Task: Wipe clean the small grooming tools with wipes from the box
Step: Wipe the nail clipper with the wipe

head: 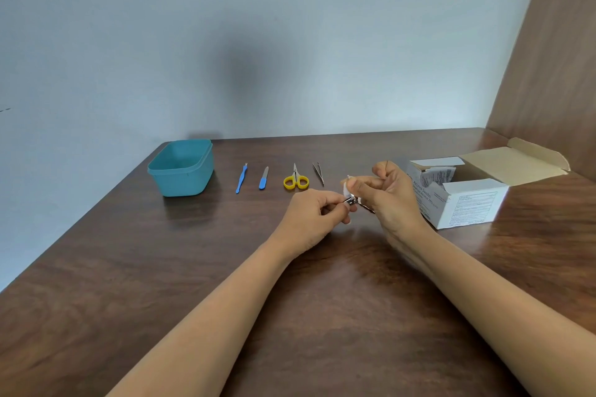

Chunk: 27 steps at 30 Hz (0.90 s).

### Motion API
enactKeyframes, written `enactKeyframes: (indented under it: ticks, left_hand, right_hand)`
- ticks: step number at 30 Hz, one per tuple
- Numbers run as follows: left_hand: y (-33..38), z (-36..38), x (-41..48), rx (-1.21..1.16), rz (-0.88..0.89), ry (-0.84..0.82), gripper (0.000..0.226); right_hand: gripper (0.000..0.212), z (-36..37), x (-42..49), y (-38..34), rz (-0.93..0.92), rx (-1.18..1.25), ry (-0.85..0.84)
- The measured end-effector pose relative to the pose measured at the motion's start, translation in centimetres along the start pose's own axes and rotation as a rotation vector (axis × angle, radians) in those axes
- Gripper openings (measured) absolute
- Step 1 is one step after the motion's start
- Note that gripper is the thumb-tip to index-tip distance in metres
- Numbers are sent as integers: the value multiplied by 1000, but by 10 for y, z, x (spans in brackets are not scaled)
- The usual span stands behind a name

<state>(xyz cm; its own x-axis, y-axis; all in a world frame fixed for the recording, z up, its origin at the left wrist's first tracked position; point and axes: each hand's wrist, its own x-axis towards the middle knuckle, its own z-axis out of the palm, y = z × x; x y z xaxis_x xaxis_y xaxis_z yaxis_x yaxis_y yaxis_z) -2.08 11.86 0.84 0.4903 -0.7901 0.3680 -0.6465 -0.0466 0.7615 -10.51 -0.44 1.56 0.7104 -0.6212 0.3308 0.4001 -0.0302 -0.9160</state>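
The clipper [351, 201], held above the table [161, 267] between both hands, is probably light, stiff, slick metal; best gripped by its sides. The left hand [314, 216] pinches it; the right hand [390, 196] pinches a limp wipe [346, 191] against it. Tweezers [318, 172], scissors [296, 180], file [263, 178], pusher [241, 178], tub [182, 171] and box [458, 200] lie beyond, unobstructing.

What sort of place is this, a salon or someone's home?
Probably a plain desk in a room corner, not a fitted salon: a wood-grain table meets a bare pale wall and a wooden side panel, with a swab box and small tools laid out.
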Motion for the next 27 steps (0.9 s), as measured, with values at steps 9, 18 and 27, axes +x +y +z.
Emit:
enactKeyframes:
  ticks: [9, 18, 27]
  left_hand:
    - [1, 0, 0, 6, 16, -18, 22]
    - [-1, 2, 0, 43, 45, -66, 21]
    - [-3, 3, 0, -95, 25, -45, 20]
  right_hand:
    - [46, 2, -2, -7, -7, 5, 47]
    - [50, 4, -3, -11, 21, 30, 51]
    - [34, -1, 1, -10, 46, 258, 146]
